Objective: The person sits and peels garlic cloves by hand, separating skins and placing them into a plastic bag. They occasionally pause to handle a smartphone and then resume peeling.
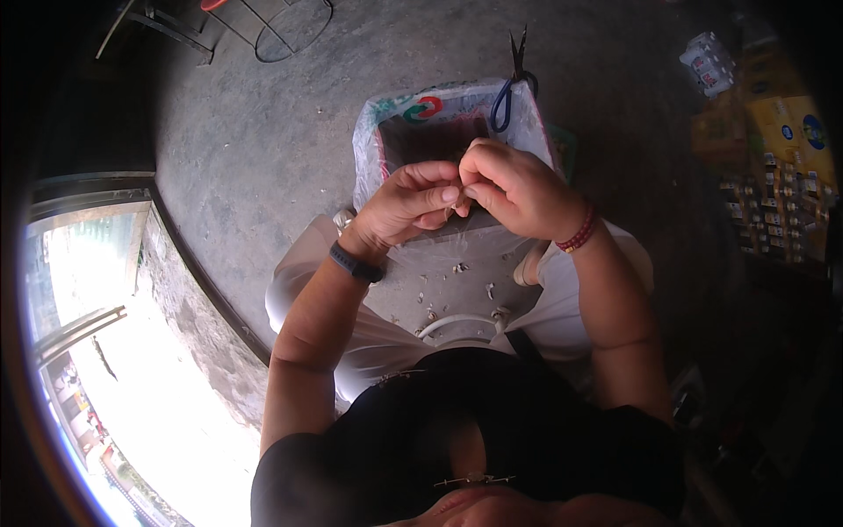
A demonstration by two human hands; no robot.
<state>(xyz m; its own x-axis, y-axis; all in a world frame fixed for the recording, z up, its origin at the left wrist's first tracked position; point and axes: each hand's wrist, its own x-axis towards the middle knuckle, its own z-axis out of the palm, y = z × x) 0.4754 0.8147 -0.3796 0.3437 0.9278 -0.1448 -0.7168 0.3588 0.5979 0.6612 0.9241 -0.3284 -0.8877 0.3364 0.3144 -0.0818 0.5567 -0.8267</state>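
My left hand (402,204) and my right hand (517,188) meet above an open container lined with a white printed plastic bag (364,141). Between the fingertips of both hands is a small pale item (452,209), mostly hidden by the fingers; its kind cannot be made out. A pair of scissors (502,109) with dark blue handle loops sits at the container's far right corner, blades pointing away from me. The container's dark inside shows beyond my hands, its contents unclear.
Small scraps (460,268) lie on the concrete floor (263,132) between my feet. A metal-framed stool (293,29) stands at the far left. Shrink-wrapped packs (708,64), yellow cartons (787,128) and several small bottles or cans (774,207) are stacked to the right. Left is a bright doorway (164,388).
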